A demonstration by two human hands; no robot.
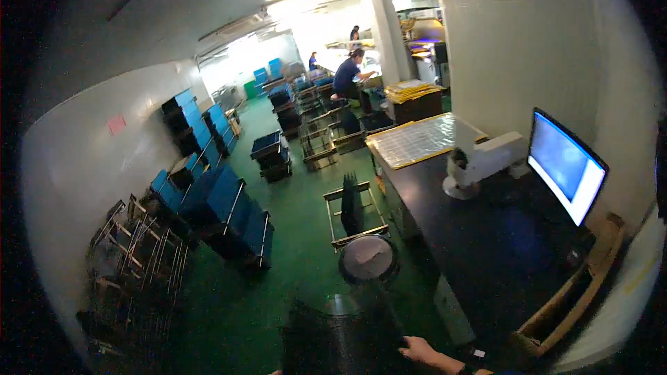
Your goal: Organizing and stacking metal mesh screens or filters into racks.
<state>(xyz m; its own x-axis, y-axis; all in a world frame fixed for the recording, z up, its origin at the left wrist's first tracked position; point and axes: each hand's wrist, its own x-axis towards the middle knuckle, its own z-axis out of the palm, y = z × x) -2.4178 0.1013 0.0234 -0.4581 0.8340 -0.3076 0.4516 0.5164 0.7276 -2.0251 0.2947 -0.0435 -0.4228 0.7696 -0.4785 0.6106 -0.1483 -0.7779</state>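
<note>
At the lower edge, a dark bulky thing (333, 340) is right in front of me, too dim for its kind to be made out. My right hand (422, 351) has its fingers closed on that thing's right edge, beside the black-topped desk. Only a sliver of my left hand (276, 373) shows at the bottom edge, by the thing's left side; its fingers are hidden. Just beyond stands a round stool (368, 258) with a worn pale seat. Behind the stool, a metal frame (335, 207) on the floor holds upright dark panels (351, 212).
A desk (472, 236) on the right bears a lit monitor (570, 163), a white stand-like device (490, 160) and a clear-covered sheet (424, 140). Blue stacks (226, 212) and metal racks (135, 257) line the left. Farther off, a person (347, 76) bends over work.
</note>
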